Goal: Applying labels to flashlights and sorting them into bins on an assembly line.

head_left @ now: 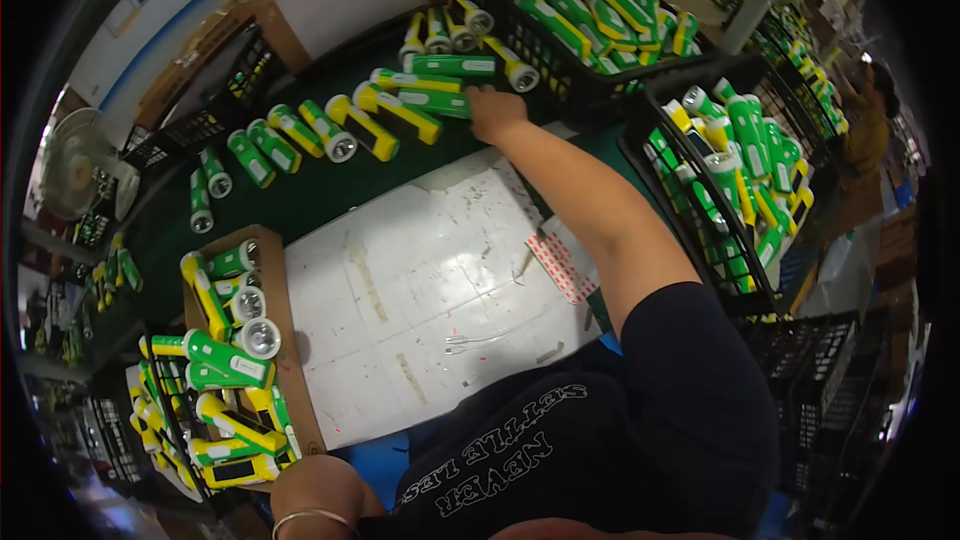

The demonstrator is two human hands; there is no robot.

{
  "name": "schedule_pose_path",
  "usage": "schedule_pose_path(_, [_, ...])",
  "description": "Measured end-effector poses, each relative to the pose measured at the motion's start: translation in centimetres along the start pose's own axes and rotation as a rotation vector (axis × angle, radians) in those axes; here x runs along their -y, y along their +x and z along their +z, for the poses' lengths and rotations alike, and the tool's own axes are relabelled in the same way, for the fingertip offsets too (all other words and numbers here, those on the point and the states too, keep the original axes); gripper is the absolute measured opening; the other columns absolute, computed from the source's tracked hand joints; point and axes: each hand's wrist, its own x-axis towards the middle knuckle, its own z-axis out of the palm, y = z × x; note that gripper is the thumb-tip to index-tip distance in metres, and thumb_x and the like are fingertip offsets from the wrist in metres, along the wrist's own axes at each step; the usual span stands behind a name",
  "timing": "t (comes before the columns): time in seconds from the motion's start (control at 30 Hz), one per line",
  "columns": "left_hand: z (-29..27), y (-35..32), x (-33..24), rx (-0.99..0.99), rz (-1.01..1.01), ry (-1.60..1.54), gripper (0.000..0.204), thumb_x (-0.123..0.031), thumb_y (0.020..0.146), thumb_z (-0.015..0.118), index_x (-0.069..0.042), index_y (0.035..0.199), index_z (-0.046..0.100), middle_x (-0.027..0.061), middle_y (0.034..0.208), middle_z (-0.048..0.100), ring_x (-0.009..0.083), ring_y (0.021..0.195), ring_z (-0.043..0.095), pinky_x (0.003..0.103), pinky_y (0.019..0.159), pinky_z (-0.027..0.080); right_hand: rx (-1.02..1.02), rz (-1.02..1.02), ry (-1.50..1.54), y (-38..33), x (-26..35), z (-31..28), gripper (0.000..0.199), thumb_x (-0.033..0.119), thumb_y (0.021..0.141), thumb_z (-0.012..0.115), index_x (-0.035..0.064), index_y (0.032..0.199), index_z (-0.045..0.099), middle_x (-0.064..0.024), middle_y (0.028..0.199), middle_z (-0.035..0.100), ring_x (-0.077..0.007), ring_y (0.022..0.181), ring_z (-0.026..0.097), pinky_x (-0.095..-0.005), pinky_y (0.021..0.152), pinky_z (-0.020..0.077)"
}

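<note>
Green flashlight (437, 101): lying flat on the dark green table top (300, 200), just beyond the far edge of the white work sheet (430, 280).

Right hand (495, 112): palm down, fingers curled, touching the right end of that flashlight. Cannot tell whether the fingers actually clamp it. Forearm stretched diagonally across the far right corner of the work sheet.

Left hand (318, 488): at the near left corner of the work sheet, with a thin bangle (312, 516) at the wrist. Fingers out of sight, so cannot tell whether open or closed.

Row of flashlights (330, 130): green and yellow, laid side by side beyond the work sheet, running off to the left.

Sticker strip (560, 266): red-dotted, at the right edge of the work sheet.

Cardboard box (277, 280): touching the left edge of the work sheet, holding flashlights.

Black crates (560, 85): beyond and to the right of the work sheet, filled with flashlights.
</note>
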Motion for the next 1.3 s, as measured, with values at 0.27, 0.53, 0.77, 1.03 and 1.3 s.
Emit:
schedule_pose_path(0.27, [-9.3, -6.6, -1.0, 0.312, -0.887, 0.791, 0.038, -0.007, 0.067, 0.065, -0.009, 0.101, 0.049, 0.0112, 0.114, 0.041, 0.0249, 0.105, 0.042, 0.036, 0.091, 0.036, -0.375, -0.246, 0.274, -7.7, -0.1, -10.5, 0.048, 0.033, 0.064, 0.067, 0.0108, 0.106, 0.060, -0.0111, 0.097, 0.062, -0.0288, 0.085, 0.062, -0.0362, 0.071, 0.0498])
schedule_pose_path(0.53, [-8.5, -15.5, 1.0, 0.004, -2.149, -0.558, 0.051, -0.041, 0.094, 0.040, -0.002, 0.127, 0.041, 0.0138, 0.112, 0.055, 0.0208, 0.100, 0.056, 0.033, 0.086, 0.046, 0.687, -0.598, 1.181, -17.5, 2.3, -12.3, 0.061, 0.011, 0.058, 0.075, 0.0013, 0.115, 0.057, 0.0102, 0.060, 0.042, 0.0008, 0.047, 0.023, -0.0183, 0.044, 0.0169])
schedule_pose_path(0.77, [-8.3, -18.3, -1.9, -0.495, -2.193, -0.451, 0.045, -0.043, 0.095, 0.037, -0.008, 0.122, 0.045, 0.0078, 0.094, 0.058, 0.0160, 0.072, 0.058, 0.030, 0.059, 0.051, 0.472, -0.377, 1.253, -19.2, 5.2, -7.2, 0.050, 0.006, 0.072, 0.069, 0.0016, 0.119, 0.054, -0.0051, 0.108, 0.062, 0.0029, 0.053, 0.040, -0.0126, 0.047, 0.0329])
schedule_pose_path(1.03, [-10.2, -18.8, -1.5, -0.581, -2.050, 0.021, 0.043, -0.043, 0.094, 0.040, -0.006, 0.113, 0.048, 0.0069, 0.087, 0.057, 0.0144, 0.069, 0.055, 0.029, 0.059, 0.050, 0.401, -0.218, 1.184, -22.5, 4.6, -4.0, 0.029, 0.017, 0.081, 0.065, 0.0036, 0.106, 0.060, -0.0012, 0.092, 0.062, -0.0032, 0.073, 0.053, -0.0158, 0.060, 0.0406])
schedule_pose_path(1.3, [-9.5, -19.5, -1.3, -0.579, -2.050, -0.052, 0.040, -0.041, 0.095, 0.038, -0.006, 0.112, 0.048, 0.0077, 0.089, 0.057, 0.0152, 0.070, 0.055, 0.029, 0.059, 0.049, 0.399, -0.149, 1.164, -25.3, 3.5, -2.0, 0.028, 0.024, 0.080, 0.066, 0.0049, 0.099, 0.062, 0.0019, 0.079, 0.057, -0.0042, 0.064, 0.047, -0.0196, 0.058, 0.0400])
